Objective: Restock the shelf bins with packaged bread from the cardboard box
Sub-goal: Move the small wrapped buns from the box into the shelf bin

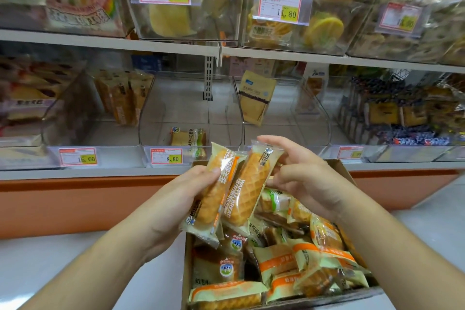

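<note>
Grip: two clear-wrapped golden waffle bread packets, side by side above the open brown cardboard box (344, 171) | left packet (214, 194) is clasped by left hand (186, 191) | right packet (247, 189) is pinched at its top by right hand (302, 178) | clear plastic shelf bin (151, 118) behind holds one sliced-bread pack (188, 137).

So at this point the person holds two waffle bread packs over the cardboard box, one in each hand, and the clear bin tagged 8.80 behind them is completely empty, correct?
Not quite. The head view shows the bin tagged 8.80 is not empty: one bread pack lies at its front. The rest holds: the left hand grips one waffle bread pack, the right hand holds the other, both over the cardboard box.
</note>
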